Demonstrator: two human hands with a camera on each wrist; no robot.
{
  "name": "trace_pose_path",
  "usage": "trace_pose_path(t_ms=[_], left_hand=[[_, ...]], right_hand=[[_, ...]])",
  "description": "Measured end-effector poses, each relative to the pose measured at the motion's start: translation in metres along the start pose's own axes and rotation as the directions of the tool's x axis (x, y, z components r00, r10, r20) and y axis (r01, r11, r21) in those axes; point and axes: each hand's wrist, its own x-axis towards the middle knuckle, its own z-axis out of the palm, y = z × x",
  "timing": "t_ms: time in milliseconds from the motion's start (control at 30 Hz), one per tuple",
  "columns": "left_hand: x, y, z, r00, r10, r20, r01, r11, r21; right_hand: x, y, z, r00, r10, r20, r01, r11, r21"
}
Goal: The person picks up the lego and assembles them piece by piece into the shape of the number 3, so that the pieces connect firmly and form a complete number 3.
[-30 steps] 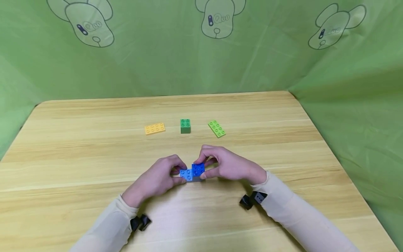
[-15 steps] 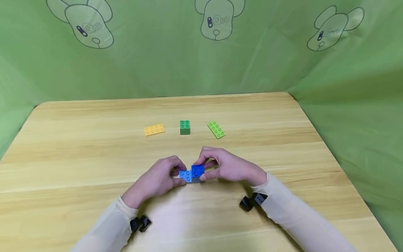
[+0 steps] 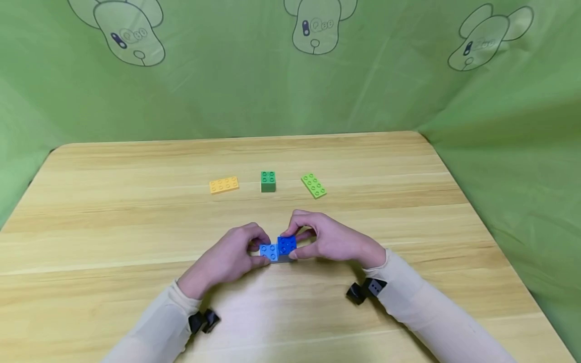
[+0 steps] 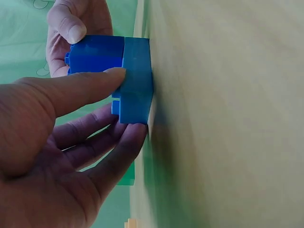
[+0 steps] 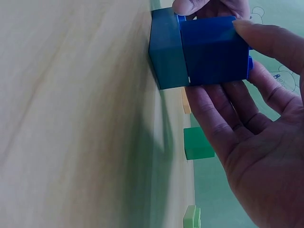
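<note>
Near the middle front of the table, a light blue flat brick [image 3: 268, 251] carries a dark blue square brick [image 3: 287, 245] on its right half. The left hand [image 3: 230, 256] pinches the light blue brick at its left end, thumb on the near side and fingers on the far side. From the right, the right hand [image 3: 330, 239] pinches the dark blue brick between thumb and fingers. In the left wrist view the dark blue brick [image 4: 99, 53] stands flush against the light blue brick [image 4: 137, 90]. The right wrist view shows a thin line between the two.
Behind the hands lie a yellow flat brick [image 3: 224, 185], a dark green square brick [image 3: 268, 182] and a lime green flat brick [image 3: 313, 185], spaced in a row. A green curtain [image 3: 227, 91] hangs behind the wooden table [image 3: 113, 212].
Both hands keep their grip on the bricks, with no clear movement between them. Only the whole head view shifts slightly.
</note>
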Motion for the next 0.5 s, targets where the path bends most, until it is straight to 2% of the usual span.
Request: trace_pose_path(t_ms=[133,267,400,500], left_hand=[[0.001,0.001,-0.004,1.0,-0.01,0.023,0.011,1.0,-0.014],[-0.001,0.0,-0.015,1.0,-0.027,0.005,0.027,0.997,-0.075],[-0.004,-0.004,-0.034,0.995,-0.018,-0.102,0.005,0.992,-0.125],[-0.005,-0.01,-0.049,0.977,-0.003,-0.215,-0.02,0.994,-0.107]], right_hand=[[-0.001,0.001,0.0,1.0,-0.003,0.0,0.003,1.0,0.016],[-0.001,0.001,0.0,1.0,-0.007,0.003,0.007,1.0,0.013],[0.0,0.0,0.0,1.0,-0.005,-0.002,0.005,1.0,-0.011],[-0.001,0.0,0.0,1.0,0.003,-0.004,-0.003,1.0,-0.022]])
